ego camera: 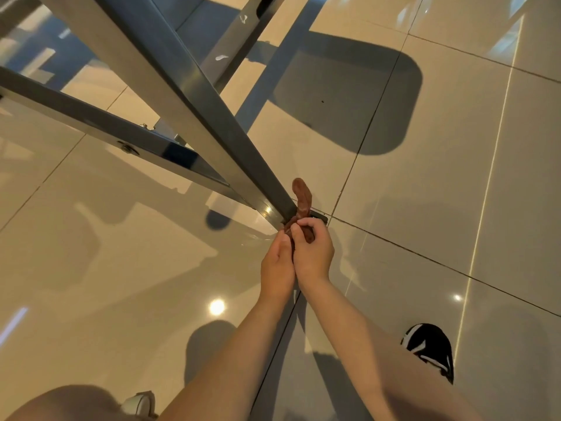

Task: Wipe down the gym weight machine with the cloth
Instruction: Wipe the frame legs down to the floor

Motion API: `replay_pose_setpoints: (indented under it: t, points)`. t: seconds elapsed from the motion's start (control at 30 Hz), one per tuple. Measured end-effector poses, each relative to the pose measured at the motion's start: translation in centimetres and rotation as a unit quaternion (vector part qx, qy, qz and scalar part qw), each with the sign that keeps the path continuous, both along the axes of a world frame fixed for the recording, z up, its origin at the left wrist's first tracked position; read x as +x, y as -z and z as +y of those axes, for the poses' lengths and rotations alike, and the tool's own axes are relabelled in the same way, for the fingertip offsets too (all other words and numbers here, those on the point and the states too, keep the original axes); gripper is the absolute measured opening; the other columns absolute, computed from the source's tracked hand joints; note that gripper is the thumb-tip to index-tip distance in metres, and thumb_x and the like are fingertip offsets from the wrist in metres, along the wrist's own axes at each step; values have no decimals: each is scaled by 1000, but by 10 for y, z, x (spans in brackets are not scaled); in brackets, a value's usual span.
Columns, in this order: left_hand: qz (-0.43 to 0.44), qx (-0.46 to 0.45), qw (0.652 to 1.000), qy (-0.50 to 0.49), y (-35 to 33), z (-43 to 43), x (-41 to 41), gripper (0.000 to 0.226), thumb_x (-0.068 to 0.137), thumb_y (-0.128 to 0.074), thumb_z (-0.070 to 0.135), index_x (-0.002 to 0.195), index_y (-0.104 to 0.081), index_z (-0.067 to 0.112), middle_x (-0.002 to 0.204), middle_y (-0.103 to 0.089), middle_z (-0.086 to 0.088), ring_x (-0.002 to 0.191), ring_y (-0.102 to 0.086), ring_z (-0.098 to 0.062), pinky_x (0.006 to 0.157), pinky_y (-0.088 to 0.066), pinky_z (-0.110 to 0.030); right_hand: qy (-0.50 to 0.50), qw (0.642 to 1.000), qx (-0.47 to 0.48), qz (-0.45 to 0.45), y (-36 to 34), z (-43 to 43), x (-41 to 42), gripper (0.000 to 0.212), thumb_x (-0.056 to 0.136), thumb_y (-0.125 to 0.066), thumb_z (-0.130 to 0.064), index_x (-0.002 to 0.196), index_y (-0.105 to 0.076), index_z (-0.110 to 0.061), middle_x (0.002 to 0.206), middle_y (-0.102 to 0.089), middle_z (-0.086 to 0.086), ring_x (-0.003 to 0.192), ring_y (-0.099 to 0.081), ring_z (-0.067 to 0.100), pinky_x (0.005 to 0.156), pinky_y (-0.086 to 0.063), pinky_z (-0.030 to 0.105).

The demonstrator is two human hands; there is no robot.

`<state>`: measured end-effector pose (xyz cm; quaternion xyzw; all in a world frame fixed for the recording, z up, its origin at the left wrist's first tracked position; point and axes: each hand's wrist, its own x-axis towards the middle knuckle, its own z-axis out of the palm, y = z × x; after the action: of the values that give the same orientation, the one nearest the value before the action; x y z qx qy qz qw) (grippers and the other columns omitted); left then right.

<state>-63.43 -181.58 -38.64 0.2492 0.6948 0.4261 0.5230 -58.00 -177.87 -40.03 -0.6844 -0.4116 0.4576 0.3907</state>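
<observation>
Floor: we see glossy beige tiled floor [425,208] with dark grout lines, carrying everything in view; it bears lamp reflections and broad shadows.
Machine: the grey square-tube steel frame of the weight machine [188,95] runs from the top left corner down to the middle of the floor, where its foot meets a grout crossing. A bolted grey crossbar [91,123] joins it from the left edge.
Right hand: our right hand [312,253] is at the foot of the frame, fingers curled over the cloth and gripping it.
Left hand: our left hand [277,265] lies pressed against the right one, thumb on the cloth's lower end; it holds the cloth too, though most of its fingers are hidden.
Shoes: a black-and-white shoe [431,347] is near the right edge of the floor; a white shoe tip [139,402] is at the bottom edge.
Cloth: the brown bunched cloth [302,196] is wrapped against the frame's foot, one end sticking up behind the tube, the other in our hands.
</observation>
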Motion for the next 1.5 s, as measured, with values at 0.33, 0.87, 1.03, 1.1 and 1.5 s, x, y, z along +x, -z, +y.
replay_pose_setpoints:
  t: [0.33, 0.87, 1.03, 1.1, 1.5]
  points:
    - [-18, 19, 1000, 10, -8, -4, -12, 40, 111, -30, 38, 141, -55, 32, 127, -63, 19, 116, -58, 7, 84, -43, -1, -6, 999, -32, 35, -14, 11, 0, 10, 94, -68, -15, 91, -69, -25, 101, -69, -8, 95, -65, 5, 81, -57, 21]
    - [58, 84, 995, -3, -88, 6, -50, 45, 111, -26, 41, 155, -33, 35, 146, -45, 22, 118, -42, 20, 80, -31, 9, -102, 991, 89, 24, -122, 36, -43, 6, 100, -61, -20, 102, -64, -26, 103, -65, -12, 94, -60, -1, 74, -49, 6]
    - [62, 76, 995, -25, -107, 9, -49, 48, 110, -28, 43, 156, -36, 30, 142, -49, 17, 128, -44, 2, 87, -36, 4, -59, 998, -18, 24, -125, 41, -38, 9, 102, -55, -17, 99, -62, -23, 96, -63, -11, 94, -62, 12, 64, -44, 17]
    - [63, 86, 993, -44, -114, 12, -50, 49, 108, -28, 47, 149, -45, 26, 143, -57, 7, 130, -51, -6, 104, -45, -17, -77, 997, -17, 22, -137, 49, -41, 9, 101, -57, -17, 99, -63, -24, 96, -63, -12, 94, -62, 12, 65, -45, 18]
    - [49, 31, 994, -92, -283, 32, -3, 43, 108, -41, 38, 151, -44, 30, 138, -54, 10, 127, -53, -8, 98, -50, -16, -145, 976, -98, 130, -281, 65, 4, 15, 103, -56, -25, 100, -68, -35, 114, -64, -7, 109, -62, 20, 89, -61, 41]
